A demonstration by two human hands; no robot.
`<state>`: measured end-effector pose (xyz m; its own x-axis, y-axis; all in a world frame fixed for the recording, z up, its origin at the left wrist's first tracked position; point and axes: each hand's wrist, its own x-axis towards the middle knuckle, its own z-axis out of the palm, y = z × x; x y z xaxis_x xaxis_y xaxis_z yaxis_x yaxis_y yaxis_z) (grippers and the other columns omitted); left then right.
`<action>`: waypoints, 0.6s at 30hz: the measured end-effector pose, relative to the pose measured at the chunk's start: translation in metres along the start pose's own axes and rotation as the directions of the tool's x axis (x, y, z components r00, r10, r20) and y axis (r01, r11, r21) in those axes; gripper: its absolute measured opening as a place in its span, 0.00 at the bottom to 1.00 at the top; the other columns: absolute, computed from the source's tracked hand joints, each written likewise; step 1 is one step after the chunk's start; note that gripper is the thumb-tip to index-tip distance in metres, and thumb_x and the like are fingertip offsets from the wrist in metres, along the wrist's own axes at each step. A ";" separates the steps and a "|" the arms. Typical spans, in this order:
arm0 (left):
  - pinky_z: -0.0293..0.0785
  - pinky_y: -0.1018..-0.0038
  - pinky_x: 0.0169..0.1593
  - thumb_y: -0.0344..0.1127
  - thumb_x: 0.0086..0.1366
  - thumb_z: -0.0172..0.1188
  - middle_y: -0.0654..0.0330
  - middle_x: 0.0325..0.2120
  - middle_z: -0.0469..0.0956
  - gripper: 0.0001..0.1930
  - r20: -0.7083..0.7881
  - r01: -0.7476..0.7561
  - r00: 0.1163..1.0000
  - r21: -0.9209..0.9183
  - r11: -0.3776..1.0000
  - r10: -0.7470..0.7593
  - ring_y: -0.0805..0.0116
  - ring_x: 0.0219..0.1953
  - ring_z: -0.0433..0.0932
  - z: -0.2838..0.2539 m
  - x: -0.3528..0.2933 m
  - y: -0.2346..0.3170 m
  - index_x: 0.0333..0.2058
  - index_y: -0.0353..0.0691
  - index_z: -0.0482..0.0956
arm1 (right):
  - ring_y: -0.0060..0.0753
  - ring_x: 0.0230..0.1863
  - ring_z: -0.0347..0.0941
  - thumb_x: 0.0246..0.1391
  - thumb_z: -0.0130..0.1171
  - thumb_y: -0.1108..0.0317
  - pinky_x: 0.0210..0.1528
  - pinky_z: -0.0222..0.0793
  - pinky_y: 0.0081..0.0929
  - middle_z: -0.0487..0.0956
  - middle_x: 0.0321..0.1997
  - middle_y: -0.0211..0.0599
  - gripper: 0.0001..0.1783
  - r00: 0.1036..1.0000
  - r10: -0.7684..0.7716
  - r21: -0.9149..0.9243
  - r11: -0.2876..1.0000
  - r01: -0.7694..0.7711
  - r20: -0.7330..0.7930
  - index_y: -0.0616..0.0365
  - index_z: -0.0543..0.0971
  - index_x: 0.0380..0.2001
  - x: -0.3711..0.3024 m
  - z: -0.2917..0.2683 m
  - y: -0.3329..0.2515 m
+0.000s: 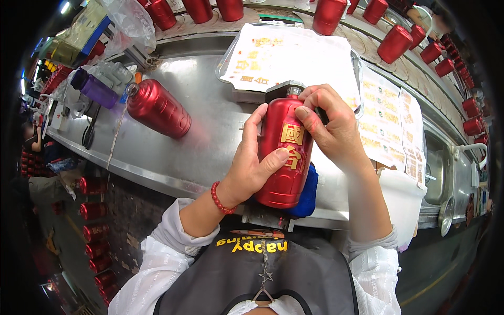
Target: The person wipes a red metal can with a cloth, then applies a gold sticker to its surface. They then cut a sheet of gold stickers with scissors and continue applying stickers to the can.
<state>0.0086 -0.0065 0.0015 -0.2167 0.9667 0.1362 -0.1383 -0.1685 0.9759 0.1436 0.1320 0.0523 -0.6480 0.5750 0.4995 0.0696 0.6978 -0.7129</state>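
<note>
A glossy red bottle [270, 186] with raised gold lettering lies tilted in front of me, its neck pointing away. My left hand [242, 170] is wrapped round its left side, the thumb resting across the front by the lettering. At the bottle's right shoulder, just below the neck, my right hand [336, 126] has thumb and forefinger pinched together; whatever is between them is hidden. Behind the neck sits a dark angular holder [273, 93]. A blue cloth [311, 194] shows under the bottle's lower right side.
Another red bottle [159, 109] lies on the steel table [210, 86] to the left, near a purple cup [94, 88]. Gold sticker sheets [294, 52] cover a tray beyond my hands; more sheets [386, 121] are at right, before a sink [438, 173]. A conveyor [283, 18] carries red bottles along the back.
</note>
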 end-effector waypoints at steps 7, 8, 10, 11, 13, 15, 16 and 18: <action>0.61 0.65 0.63 0.45 0.67 0.60 0.46 0.58 0.63 0.38 -0.071 -0.016 0.997 -0.132 0.991 0.007 0.62 0.60 0.65 0.003 0.006 0.003 0.64 0.30 0.50 | 0.36 0.39 0.72 0.54 0.62 0.75 0.43 0.69 0.28 0.75 0.37 0.42 0.09 0.999 0.023 0.008 1.000 -0.024 0.030 0.63 0.70 0.27 -0.001 -0.001 0.000; 0.62 0.65 0.63 0.46 0.67 0.61 0.46 0.56 0.64 0.36 -0.089 -0.026 0.996 -0.122 0.992 0.015 0.62 0.59 0.65 0.001 0.010 0.004 0.62 0.30 0.52 | 0.33 0.41 0.71 0.55 0.62 0.75 0.45 0.69 0.26 0.74 0.38 0.41 0.10 0.998 0.043 0.011 0.999 -0.044 0.045 0.63 0.69 0.27 -0.001 -0.002 -0.001; 0.63 0.66 0.61 0.45 0.67 0.61 0.47 0.54 0.66 0.34 -0.114 -0.037 0.993 -0.077 0.996 0.028 0.62 0.57 0.66 -0.001 0.019 0.004 0.59 0.30 0.56 | 0.33 0.41 0.71 0.55 0.62 0.75 0.46 0.68 0.25 0.74 0.38 0.41 0.09 0.998 0.052 0.001 0.999 -0.052 0.047 0.62 0.70 0.28 -0.001 -0.002 -0.001; 0.64 0.66 0.61 0.45 0.66 0.62 0.47 0.53 0.67 0.32 -0.122 -0.037 0.992 -0.043 0.998 0.032 0.63 0.57 0.67 -0.003 0.022 0.002 0.58 0.31 0.57 | 0.33 0.42 0.71 0.55 0.62 0.75 0.46 0.68 0.25 0.74 0.39 0.41 0.09 0.997 0.056 -0.004 0.998 -0.056 0.048 0.62 0.70 0.29 -0.001 -0.002 0.000; 0.65 0.66 0.60 0.45 0.66 0.62 0.47 0.52 0.68 0.31 -0.134 -0.039 0.990 0.007 0.999 0.040 0.63 0.55 0.67 -0.004 0.025 -0.001 0.56 0.31 0.59 | 0.31 0.43 0.71 0.57 0.60 0.74 0.48 0.68 0.25 0.75 0.40 0.40 0.07 0.997 0.057 0.006 0.998 -0.058 0.048 0.62 0.71 0.32 -0.002 -0.002 0.001; 0.65 0.67 0.59 0.44 0.66 0.63 0.48 0.50 0.69 0.29 -0.144 -0.042 0.989 0.033 0.999 0.046 0.63 0.54 0.68 -0.004 0.028 -0.002 0.55 0.31 0.61 | 0.28 0.43 0.71 0.59 0.58 0.73 0.49 0.68 0.24 0.75 0.41 0.38 0.06 0.993 0.105 0.036 0.994 -0.107 0.044 0.62 0.72 0.36 -0.004 -0.004 0.001; 0.66 0.67 0.59 0.44 0.66 0.63 0.48 0.50 0.69 0.29 -0.143 -0.037 0.989 0.023 0.999 0.040 0.63 0.54 0.68 -0.004 0.029 -0.002 0.54 0.31 0.61 | 0.26 0.44 0.70 0.61 0.57 0.71 0.49 0.68 0.23 0.75 0.42 0.37 0.07 0.987 0.153 0.061 0.986 -0.155 0.042 0.62 0.72 0.38 -0.006 -0.005 0.001; 0.66 0.67 0.58 0.43 0.66 0.62 0.49 0.49 0.70 0.27 -0.144 -0.027 0.989 0.004 1.000 0.027 0.64 0.52 0.69 -0.005 0.029 -0.001 0.53 0.31 0.61 | 0.24 0.45 0.70 0.64 0.55 0.68 0.50 0.67 0.22 0.76 0.43 0.35 0.08 0.969 0.242 0.108 0.963 -0.246 0.051 0.62 0.72 0.42 -0.008 -0.007 0.000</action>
<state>-0.0022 0.0210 0.0033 -0.3570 0.9240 0.1370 -0.1284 -0.1938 0.9726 0.1541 0.1306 0.0519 -0.6497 0.7041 0.2865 0.1447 0.4846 -0.8627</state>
